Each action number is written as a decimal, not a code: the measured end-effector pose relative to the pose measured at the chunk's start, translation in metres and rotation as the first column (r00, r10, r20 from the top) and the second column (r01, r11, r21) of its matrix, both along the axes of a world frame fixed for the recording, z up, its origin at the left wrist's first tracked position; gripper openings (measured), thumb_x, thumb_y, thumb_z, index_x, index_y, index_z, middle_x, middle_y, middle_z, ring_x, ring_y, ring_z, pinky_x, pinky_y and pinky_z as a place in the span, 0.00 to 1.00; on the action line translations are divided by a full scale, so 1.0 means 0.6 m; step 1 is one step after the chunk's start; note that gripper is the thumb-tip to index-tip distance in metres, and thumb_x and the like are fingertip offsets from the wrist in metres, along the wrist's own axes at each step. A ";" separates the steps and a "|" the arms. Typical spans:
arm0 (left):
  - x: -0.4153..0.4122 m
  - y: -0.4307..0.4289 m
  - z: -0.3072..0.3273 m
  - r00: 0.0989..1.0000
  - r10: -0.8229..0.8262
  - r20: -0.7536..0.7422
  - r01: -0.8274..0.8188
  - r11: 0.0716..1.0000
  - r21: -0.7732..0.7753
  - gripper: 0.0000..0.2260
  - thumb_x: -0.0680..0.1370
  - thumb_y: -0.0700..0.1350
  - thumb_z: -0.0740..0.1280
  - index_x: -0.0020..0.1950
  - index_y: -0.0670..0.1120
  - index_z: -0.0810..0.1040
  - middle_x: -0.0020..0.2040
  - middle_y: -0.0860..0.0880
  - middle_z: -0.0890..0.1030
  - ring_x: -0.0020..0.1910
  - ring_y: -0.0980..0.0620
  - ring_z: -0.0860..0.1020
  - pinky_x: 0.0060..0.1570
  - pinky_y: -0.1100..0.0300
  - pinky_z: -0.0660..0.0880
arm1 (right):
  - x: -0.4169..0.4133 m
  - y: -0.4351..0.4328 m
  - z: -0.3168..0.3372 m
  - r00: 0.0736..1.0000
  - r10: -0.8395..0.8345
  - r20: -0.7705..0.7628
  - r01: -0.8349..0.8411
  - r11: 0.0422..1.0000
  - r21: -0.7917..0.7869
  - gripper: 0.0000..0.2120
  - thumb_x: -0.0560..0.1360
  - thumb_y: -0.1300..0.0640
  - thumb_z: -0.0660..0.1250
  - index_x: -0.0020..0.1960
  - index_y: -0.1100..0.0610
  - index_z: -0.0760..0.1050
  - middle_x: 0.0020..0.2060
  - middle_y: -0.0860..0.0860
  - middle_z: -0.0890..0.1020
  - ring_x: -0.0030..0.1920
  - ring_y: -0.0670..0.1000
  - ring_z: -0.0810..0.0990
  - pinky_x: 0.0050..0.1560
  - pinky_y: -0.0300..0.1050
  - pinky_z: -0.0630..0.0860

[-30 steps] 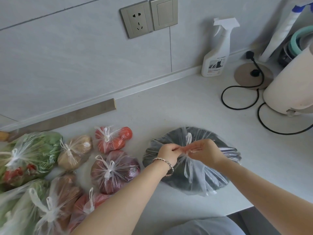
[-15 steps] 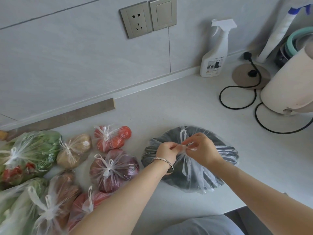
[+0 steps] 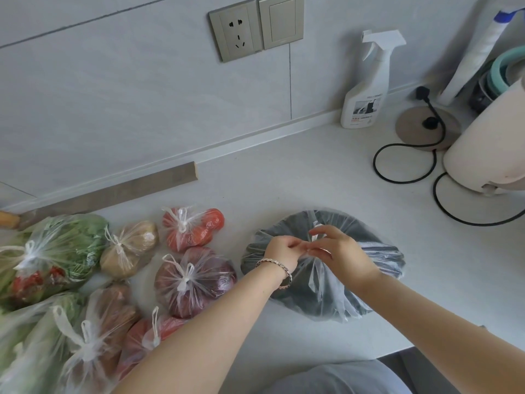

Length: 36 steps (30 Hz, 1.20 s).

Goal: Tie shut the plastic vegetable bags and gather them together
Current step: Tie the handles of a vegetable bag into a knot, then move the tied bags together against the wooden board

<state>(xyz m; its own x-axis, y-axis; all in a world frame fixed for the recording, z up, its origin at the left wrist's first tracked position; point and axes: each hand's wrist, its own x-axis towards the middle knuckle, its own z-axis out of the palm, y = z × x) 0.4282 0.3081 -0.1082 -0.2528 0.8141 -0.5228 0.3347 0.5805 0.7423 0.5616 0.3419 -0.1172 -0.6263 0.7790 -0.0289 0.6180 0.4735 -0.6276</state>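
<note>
A clear plastic bag of dark vegetables [image 3: 377,260] lies on the white counter, centre right. My left hand [image 3: 281,250], with a bracelet at the wrist, and my right hand [image 3: 338,251] meet over its top, both pinching the bag's handle strips [image 3: 314,237]. To the left lie several tied bags: tomatoes [image 3: 199,228], purple onions [image 3: 196,280], potatoes [image 3: 130,248], leafy greens with red peppers [image 3: 62,251], and more at the lower left [image 3: 93,331].
A spray bottle [image 3: 366,89] stands against the wall. At the right are a cream appliance [image 3: 488,155], its round base [image 3: 426,129] and a looping black cord [image 3: 406,163]. The counter's front edge [image 3: 369,354] runs near my lap.
My hands have worked the handle strips at the bag's top; my right-hand fingers have spread and lifted slightly. The bag has stayed in place.
</note>
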 end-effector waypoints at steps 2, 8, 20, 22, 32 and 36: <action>0.000 0.001 0.002 1.000 0.000 -0.002 0.000 1.000 -0.003 0.10 0.76 0.44 0.65 0.52 0.40 0.81 0.49 0.41 0.83 0.44 0.51 0.76 0.45 0.61 0.69 | -0.002 -0.002 -0.006 0.999 0.031 0.012 -0.033 0.993 0.114 0.07 0.70 0.62 0.66 0.40 0.63 0.82 0.48 0.59 0.82 0.39 0.54 0.83 0.41 0.39 0.79; 0.005 0.010 0.000 0.987 -0.047 -0.152 0.054 0.998 0.039 0.09 0.75 0.43 0.66 0.46 0.39 0.83 0.43 0.41 0.83 0.40 0.50 0.76 0.42 0.60 0.70 | 0.006 0.007 0.001 0.991 0.073 0.114 -0.105 0.945 0.308 0.14 0.70 0.50 0.61 0.33 0.56 0.80 0.36 0.50 0.82 0.46 0.49 0.68 0.40 0.44 0.79; -0.004 0.007 -0.035 0.929 -0.137 -0.345 0.104 0.988 -0.112 0.09 0.76 0.46 0.63 0.43 0.50 0.84 0.49 0.47 0.83 0.51 0.45 0.78 0.54 0.52 0.75 | 0.024 -0.019 -0.013 0.983 0.047 0.179 -0.065 0.993 0.094 0.04 0.70 0.55 0.70 0.41 0.54 0.81 0.41 0.47 0.82 0.46 0.49 0.76 0.48 0.43 0.74; -0.021 0.010 -0.025 0.926 -0.144 -0.349 0.102 0.985 -0.136 0.08 0.74 0.50 0.66 0.44 0.48 0.83 0.47 0.47 0.83 0.48 0.45 0.79 0.52 0.54 0.76 | 0.008 0.000 0.012 0.966 0.069 0.250 -0.059 0.997 -0.046 0.09 0.75 0.52 0.65 0.47 0.56 0.80 0.45 0.48 0.79 0.47 0.49 0.76 0.50 0.42 0.73; -0.223 -0.079 0.043 0.897 0.059 -0.439 -0.110 0.990 -0.091 0.09 0.77 0.41 0.59 0.47 0.41 0.79 0.46 0.44 0.82 0.46 0.47 0.78 0.49 0.58 0.73 | -0.218 0.033 0.114 0.872 0.390 0.295 -0.365 0.921 -0.139 0.12 0.77 0.52 0.58 0.54 0.55 0.77 0.55 0.53 0.79 0.55 0.55 0.76 0.56 0.46 0.71; -0.333 -0.180 0.063 0.865 0.216 -0.452 -0.277 0.958 -0.072 0.09 0.77 0.40 0.60 0.47 0.38 0.80 0.45 0.42 0.83 0.45 0.46 0.80 0.49 0.56 0.76 | -0.342 -0.029 0.147 0.751 0.575 0.325 -0.574 0.812 -0.111 0.14 0.78 0.53 0.57 0.59 0.53 0.76 0.60 0.51 0.77 0.62 0.53 0.73 0.61 0.45 0.68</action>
<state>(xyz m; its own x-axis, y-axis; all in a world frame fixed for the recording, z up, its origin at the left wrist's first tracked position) 0.2283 0.2001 -0.0702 -0.6629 0.6271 -0.4091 0.4387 0.7681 0.4665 0.3566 0.3243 -0.0288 -0.9078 0.2750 -0.3167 0.3976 0.8045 -0.4412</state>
